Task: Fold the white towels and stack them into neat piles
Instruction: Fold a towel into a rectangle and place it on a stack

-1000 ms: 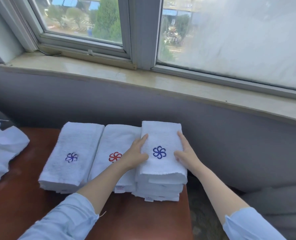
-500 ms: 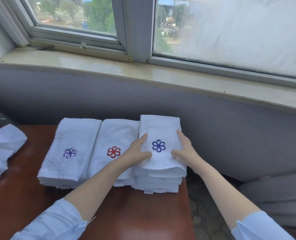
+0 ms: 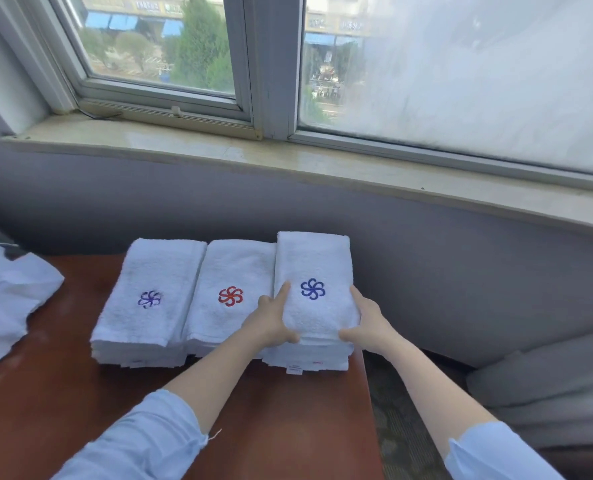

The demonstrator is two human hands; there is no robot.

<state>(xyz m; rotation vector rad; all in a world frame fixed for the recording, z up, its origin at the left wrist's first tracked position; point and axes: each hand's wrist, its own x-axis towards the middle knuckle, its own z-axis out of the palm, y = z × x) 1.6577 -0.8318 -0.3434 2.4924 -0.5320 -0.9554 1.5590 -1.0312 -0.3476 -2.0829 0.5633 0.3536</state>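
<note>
while the left grip [image 3: 272, 320] and right grip [image 3: 369, 323] are pressing with straight fingers, clasping nothing, the top towel [image 3: 314, 258] is lying between them, its long axis running away from both.

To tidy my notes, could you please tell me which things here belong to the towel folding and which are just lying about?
Job:
blue-flower pile, flanked by left hand and right hand
red-flower pile
purple-flower pile
unfolded towels

Lying about:
table
sill
window
grey seat
</note>
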